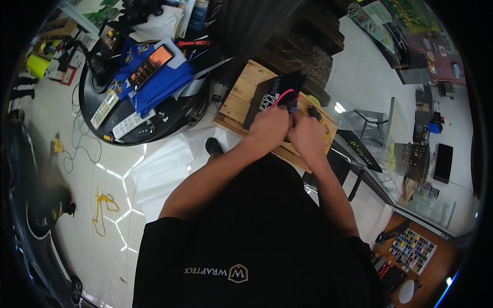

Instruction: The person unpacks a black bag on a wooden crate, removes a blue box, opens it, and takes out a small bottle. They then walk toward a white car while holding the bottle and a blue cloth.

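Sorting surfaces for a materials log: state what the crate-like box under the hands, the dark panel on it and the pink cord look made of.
Box: seemingly bare, unfinished wood, with pale matte planks and visible seams. Dark panel: black, flat, thin and matte; card or plastic, unclear. Pink cord: thin, smooth and curving, probably plastic-coated wire. Left hand and right hand meet over it; grip unclear.

Two hands, left (pixel 269 126) and right (pixel 308 136), are working over one wooden crate (pixel 241 97), one black box (pixel 275 92), two white remotes (pixel 105 109) (pixel 131 123) lying nearby.
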`<state>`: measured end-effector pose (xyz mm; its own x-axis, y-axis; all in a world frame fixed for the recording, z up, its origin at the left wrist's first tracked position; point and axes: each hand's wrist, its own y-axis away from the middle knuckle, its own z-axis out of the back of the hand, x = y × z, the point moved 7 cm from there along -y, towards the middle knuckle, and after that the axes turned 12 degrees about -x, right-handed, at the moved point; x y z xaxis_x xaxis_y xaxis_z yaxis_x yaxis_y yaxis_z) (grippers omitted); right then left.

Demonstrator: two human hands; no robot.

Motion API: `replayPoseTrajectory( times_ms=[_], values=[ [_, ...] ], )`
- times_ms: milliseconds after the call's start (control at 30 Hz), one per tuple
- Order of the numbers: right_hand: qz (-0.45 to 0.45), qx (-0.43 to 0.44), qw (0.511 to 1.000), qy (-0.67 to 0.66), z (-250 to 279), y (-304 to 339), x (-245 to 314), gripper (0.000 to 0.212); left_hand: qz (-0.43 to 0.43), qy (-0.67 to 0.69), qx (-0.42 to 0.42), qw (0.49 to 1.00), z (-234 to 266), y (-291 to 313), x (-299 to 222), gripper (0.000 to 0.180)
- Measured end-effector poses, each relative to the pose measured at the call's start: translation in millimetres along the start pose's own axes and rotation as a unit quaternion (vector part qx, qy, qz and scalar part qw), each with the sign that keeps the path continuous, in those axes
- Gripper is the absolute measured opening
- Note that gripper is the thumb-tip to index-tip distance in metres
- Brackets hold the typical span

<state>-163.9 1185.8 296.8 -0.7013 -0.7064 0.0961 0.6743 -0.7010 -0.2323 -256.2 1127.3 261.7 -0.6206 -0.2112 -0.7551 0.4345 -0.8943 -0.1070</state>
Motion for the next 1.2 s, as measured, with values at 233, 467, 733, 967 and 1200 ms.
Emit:
replayPoseTrajectory(
  times_ms=[233, 467, 733, 967, 1200],
  values=[
    [-0.01, 0.081, 0.995, -0.053, -9, -12, -5, 0.027, -0.077, -0.088, 0.008, 0.993, 3, -23, -8, 0.02],
    [0.032, 0.083, 0.994, -0.069, -11, -25, -20, 0.028, -0.085, -0.081, 0.047, 0.992, -8, -37, -10, 0.029],
    [-0.016, 0.07, 0.993, -0.094, -17, -8, -23, 0.03, -0.002, -0.062, -0.026, 0.998, -12, -11, -12, 0.02],
    [-0.021, 0.049, 0.994, -0.096, -15, -11, -28, 0.03, 0.053, -0.106, -0.025, 0.993, -11, -20, -16, 0.02],
    [-0.056, 0.081, 0.989, -0.11, -11, -10, -19, 0.029, 0.082, 0.024, -0.007, 0.996, 6, 2, -8, 0.035]
  ],
)
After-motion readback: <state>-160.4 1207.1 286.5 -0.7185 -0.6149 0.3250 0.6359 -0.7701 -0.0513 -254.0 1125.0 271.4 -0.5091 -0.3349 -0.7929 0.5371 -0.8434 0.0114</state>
